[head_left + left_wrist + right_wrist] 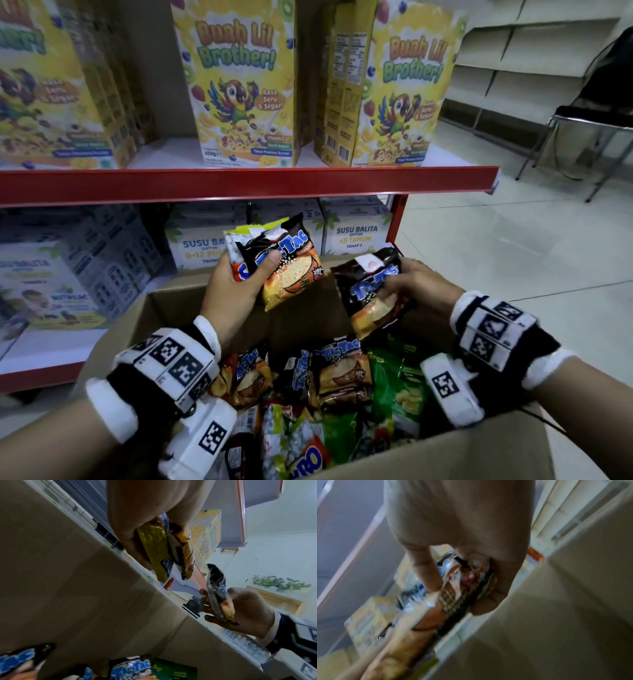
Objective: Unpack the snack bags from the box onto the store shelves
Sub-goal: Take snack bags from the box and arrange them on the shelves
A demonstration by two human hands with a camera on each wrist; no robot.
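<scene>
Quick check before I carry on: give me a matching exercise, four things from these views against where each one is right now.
Things:
1. Stack of snack bags
2. Single Tic Tac bag
3. Green bag
4. Cereal boxes

Places:
A. On the upper shelf with the red edge
B. Lying in the cardboard box
C. Held in the left hand
D. Held in the right hand

Pairs: 1-C, 2-D, 3-B, 4-A

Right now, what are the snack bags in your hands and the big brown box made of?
The snack bag in the left hand and the one in the right hand look like thin glossy plastic film: shiny and crinkled. The box looks like plain matte cardboard: dull brown, with folded flaps.
</scene>
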